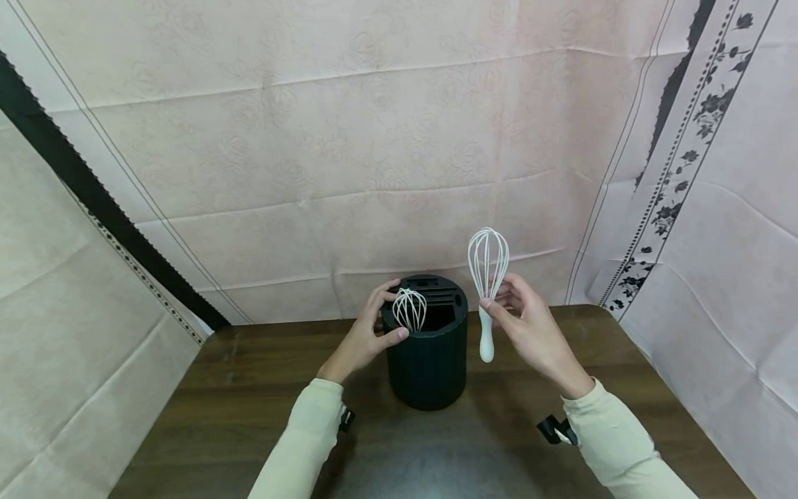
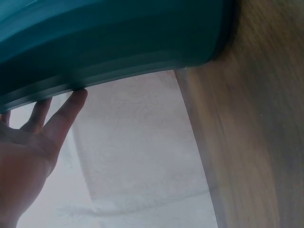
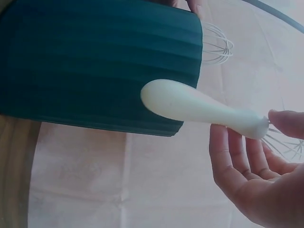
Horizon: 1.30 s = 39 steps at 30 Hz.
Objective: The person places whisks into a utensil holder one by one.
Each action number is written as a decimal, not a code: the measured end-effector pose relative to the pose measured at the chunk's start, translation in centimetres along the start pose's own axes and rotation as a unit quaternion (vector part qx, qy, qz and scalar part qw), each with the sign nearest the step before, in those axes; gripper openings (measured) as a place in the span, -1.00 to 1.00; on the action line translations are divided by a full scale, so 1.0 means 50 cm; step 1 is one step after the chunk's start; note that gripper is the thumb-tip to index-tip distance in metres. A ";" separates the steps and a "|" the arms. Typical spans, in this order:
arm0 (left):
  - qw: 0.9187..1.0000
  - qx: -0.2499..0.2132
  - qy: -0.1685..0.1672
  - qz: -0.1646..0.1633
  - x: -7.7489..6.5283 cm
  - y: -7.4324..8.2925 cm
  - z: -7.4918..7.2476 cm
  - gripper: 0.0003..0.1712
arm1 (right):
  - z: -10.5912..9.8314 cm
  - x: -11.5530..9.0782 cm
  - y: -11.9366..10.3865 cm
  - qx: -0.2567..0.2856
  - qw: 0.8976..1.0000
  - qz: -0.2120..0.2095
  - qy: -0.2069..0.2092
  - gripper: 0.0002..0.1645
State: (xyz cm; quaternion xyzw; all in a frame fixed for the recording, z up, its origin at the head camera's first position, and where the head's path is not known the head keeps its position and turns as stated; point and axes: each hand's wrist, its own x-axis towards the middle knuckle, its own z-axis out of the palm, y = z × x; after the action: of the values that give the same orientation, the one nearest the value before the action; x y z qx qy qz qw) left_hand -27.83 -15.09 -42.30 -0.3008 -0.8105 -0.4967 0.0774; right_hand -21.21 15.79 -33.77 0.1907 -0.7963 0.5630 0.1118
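Note:
A dark green ribbed utensil holder [image 1: 427, 374] stands upright on the table. Out of its top rises the wire head of a whisk [image 1: 409, 310], its handle hidden inside. My left hand [image 1: 364, 339] holds the holder's upper left side, thumb at the front rim and fingers further back; in the left wrist view its fingertips [image 2: 78, 95] touch the wall. To the right of the holder, apart from it, my right hand [image 1: 526, 326] pinches a second whisk [image 1: 487, 333] where handle and wires meet. This whisk is upright, wires up, its pale handle [image 3: 185, 102] pointing down.
The holder's top has a slotted section [image 1: 430, 283] at the back and a dark open compartment [image 1: 440, 317] in front. A brown wooden table [image 1: 262, 416] lies below. Pale patterned cloth [image 1: 374, 138] hangs close behind the table and on both sides.

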 end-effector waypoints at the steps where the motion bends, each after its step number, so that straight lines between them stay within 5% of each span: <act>1: 1.000 0.000 -0.001 0.000 0.000 0.000 0.000 -0.47 | 0.001 0.001 -0.003 -0.002 1.000 -0.006 0.002 -0.51; 12: 1.000 -0.009 -0.006 0.001 -0.002 0.003 0.002 -0.47 | 0.008 0.021 -0.048 -0.039 0.998 -0.045 -0.001 -0.46; 20: 1.000 0.030 -0.004 0.002 -0.006 0.011 0.002 -0.21 | 0.008 0.054 -0.072 -0.020 0.998 -0.057 -0.014 -0.28; 28: 0.994 0.100 0.033 -0.026 -0.011 0.040 0.013 -0.22 | 0.019 0.089 -0.101 -0.016 0.998 -0.066 0.003 -0.27; 34: 0.991 0.083 0.072 -0.073 -0.010 0.057 0.038 -0.20 | 0.032 0.108 -0.111 -0.038 0.996 -0.080 0.006 -0.35; 39: 0.991 0.061 0.086 -0.076 -0.005 0.062 0.044 -0.19 | 0.032 0.117 -0.116 -0.060 0.993 -0.098 0.018 -0.35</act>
State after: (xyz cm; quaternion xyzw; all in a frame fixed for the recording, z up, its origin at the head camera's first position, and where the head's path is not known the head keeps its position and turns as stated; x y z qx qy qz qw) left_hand -25.51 -12.31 -41.14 -0.1891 -0.8503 -0.4746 0.1268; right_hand -23.96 11.54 -27.07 0.2504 -0.8041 0.5037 0.1924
